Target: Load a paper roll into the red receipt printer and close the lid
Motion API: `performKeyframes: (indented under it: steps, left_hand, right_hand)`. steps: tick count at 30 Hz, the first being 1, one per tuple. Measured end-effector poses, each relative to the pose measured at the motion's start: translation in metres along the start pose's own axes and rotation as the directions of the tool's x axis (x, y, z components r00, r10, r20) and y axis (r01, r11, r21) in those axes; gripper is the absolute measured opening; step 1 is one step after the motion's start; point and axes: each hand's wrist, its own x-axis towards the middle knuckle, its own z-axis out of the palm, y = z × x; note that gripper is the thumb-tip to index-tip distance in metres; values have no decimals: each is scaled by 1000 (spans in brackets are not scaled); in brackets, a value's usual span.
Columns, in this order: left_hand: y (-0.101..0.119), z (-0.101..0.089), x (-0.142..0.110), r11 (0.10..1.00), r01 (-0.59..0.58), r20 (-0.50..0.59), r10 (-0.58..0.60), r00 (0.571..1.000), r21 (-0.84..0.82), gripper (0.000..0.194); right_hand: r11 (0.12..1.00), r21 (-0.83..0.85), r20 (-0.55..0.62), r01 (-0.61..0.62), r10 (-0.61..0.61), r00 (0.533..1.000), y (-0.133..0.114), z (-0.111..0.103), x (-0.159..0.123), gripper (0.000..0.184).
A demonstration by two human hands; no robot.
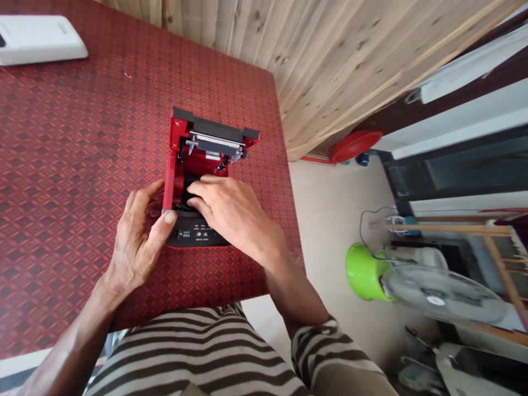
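A small red and black printer (198, 165) stands on the red patterned table (82, 137) with its lid tipped open toward the far side, showing a metal bar inside. My left hand (140, 236) grips the printer's left side, thumb pressed on the front corner. My right hand (231, 212) lies over the open paper bay, fingers curled down into it. What the fingertips touch inside is hidden. The black front panel with small buttons (198, 234) shows below my right hand.
A white flat device (39, 38) lies at the table's far left corner. The table's right edge drops to a pale floor. A green-based fan (412, 286) stands on the floor at right, with a red basin (357, 144) by the wooden wall.
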Motion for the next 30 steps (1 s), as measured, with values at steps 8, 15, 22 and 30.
performKeyframes:
  steps: [8, 15, 22, 30]
  left_hand:
    - [1, 0, 0, 1000, 2, -2, -2, 1000, 17, 66]
    - [-3, 1, 1, 1000, -14, -11, 14, 1000, 4, 66]
    - [-5, 0, 2, 1000, -17, -19, 17, 1000, 3, 66]
    - [-5, 1, 3, 997, -67, -32, 68, 997, 33, 63]
  right_hand:
    - [999, -45, 52, 12, -10, 999, 8, -4, 20, 20]
    - [992, -107, 101, 60, -49, 994, 7, -1, 30, 33]
    - [995, -39, 117, 95, -90, 989, 14, -6, 25, 31]
    - [969, 95, 138, 227, -239, 961, 29, -4, 22, 25]
